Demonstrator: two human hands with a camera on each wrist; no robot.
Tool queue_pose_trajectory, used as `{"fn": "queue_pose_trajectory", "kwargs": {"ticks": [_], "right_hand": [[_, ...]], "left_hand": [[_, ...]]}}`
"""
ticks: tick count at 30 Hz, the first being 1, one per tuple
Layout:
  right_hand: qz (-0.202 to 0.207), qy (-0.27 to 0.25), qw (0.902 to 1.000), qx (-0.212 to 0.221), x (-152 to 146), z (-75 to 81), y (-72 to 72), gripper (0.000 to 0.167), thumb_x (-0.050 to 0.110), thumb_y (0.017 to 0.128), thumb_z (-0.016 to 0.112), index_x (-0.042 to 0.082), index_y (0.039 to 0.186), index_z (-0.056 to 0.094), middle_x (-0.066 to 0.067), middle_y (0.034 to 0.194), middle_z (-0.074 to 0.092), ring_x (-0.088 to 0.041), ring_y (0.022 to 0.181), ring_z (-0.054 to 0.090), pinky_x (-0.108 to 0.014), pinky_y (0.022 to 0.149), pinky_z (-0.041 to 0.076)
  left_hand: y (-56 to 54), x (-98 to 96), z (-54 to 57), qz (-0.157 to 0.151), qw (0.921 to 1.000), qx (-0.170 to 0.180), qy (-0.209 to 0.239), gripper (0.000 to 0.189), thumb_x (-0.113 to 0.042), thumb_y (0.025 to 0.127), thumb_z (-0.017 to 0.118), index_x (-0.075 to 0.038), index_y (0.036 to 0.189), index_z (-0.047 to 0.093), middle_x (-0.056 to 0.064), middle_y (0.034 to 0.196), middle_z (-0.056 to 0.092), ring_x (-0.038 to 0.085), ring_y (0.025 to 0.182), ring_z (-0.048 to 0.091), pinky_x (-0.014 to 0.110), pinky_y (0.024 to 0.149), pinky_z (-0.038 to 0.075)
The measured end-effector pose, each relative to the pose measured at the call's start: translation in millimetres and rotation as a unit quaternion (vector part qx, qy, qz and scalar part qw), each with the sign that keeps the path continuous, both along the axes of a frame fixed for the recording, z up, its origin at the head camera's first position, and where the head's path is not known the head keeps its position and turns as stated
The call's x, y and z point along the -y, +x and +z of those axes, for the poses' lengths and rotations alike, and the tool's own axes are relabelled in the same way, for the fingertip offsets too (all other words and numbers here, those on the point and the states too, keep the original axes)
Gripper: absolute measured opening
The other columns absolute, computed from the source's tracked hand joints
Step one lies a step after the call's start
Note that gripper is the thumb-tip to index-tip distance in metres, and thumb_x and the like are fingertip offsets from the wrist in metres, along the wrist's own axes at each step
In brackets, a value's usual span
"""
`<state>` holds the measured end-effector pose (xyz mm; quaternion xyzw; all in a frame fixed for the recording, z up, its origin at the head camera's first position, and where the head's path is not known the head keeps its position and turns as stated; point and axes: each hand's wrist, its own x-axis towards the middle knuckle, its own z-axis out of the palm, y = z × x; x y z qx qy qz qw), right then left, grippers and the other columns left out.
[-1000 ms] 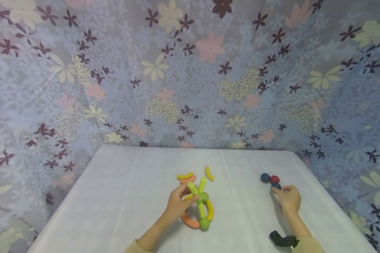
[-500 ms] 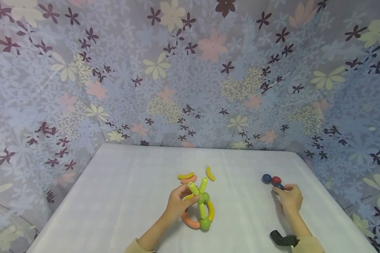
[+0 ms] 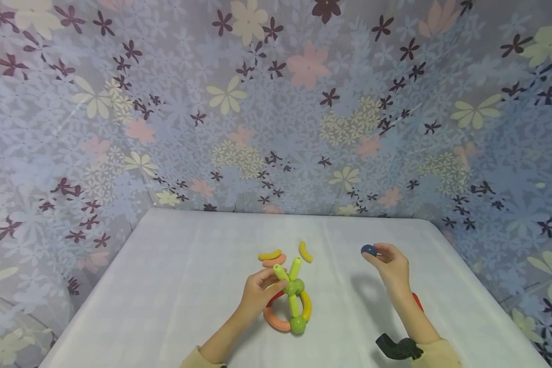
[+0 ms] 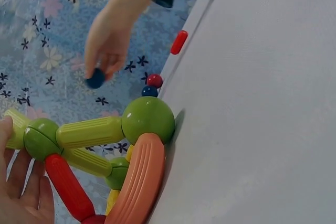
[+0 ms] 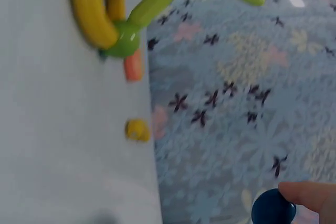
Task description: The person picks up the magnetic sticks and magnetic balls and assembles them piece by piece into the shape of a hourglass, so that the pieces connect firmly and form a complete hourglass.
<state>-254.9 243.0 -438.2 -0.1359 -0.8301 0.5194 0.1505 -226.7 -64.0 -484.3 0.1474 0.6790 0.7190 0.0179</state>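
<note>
My left hand (image 3: 259,291) holds a construction-toy frame of green balls and light-green rods (image 3: 294,306) near its upper joint. Curved pieces in orange (image 3: 276,321) and yellow (image 3: 306,306) form its base, touching the table. A red rod (image 4: 68,188) also belongs to the frame, as the left wrist view shows. To the right, my right hand (image 3: 391,263) pinches a dark blue ball (image 3: 369,249) between thumb and fingers, above the table. The same ball (image 5: 273,208) appears at the bottom of the right wrist view. A gap separates ball and frame.
Behind the frame lie two loose yellow curved pieces (image 3: 270,255) and an orange one (image 3: 274,261). A red ball (image 4: 155,80), another blue ball (image 4: 149,92) and a red stick (image 4: 179,42) lie at the right. Floral fabric (image 3: 276,102) stands behind the white table (image 3: 188,266).
My right hand has lifted the blue ball off the table and carried it left, away from its earlier spot beside the red ball. The left hand and frame stay nearly in place.
</note>
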Motion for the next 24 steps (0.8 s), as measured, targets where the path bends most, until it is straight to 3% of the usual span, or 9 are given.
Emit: {"fn": "queue_pose_trajectory", "kwargs": {"ticks": [10, 17, 24], "right_hand": [[0.093, -0.051, 0.9944, -0.004, 62.3, 27.2, -0.6, 0.044, 0.024, 0.083, 0.073, 0.010, 0.122, 0.059, -0.008, 0.122, 0.060, 0.002, 0.092, 0.053, -0.016, 0.080, 0.047], [0.166, -0.085, 0.9814, -0.043, 101.6, 40.3, 1.9, 0.039, 0.019, 0.081, 0.075, 0.008, 0.117, 0.062, -0.004, 0.106, 0.065, -0.006, 0.091, 0.059, -0.021, 0.080, 0.050], [0.250, -0.085, 0.9620, -0.070, 131.0, 43.9, 6.3, 0.034, 0.014, 0.080, 0.075, 0.006, 0.111, 0.065, -0.012, 0.104, 0.067, -0.010, 0.093, 0.060, -0.026, 0.084, 0.048]], "left_hand": [[-1.1, -0.6, -2.3, 0.006, 0.9993, -0.031, -0.019, 0.038, -0.011, 0.088, 0.066, 0.009, 0.119, 0.059, 0.025, 0.119, 0.063, -0.003, 0.098, 0.062, 0.015, 0.091, 0.050], [-0.6, -0.4, -0.7, 0.017, 0.9992, -0.031, -0.017, 0.035, -0.009, 0.087, 0.066, 0.006, 0.119, 0.061, 0.028, 0.120, 0.062, 0.000, 0.099, 0.063, 0.021, 0.096, 0.049], [0.8, -0.9, -0.6, -0.001, 0.9997, -0.022, -0.014, 0.033, -0.010, 0.089, 0.064, 0.004, 0.119, 0.060, 0.024, 0.118, 0.064, 0.002, 0.099, 0.065, 0.017, 0.087, 0.052]]}}
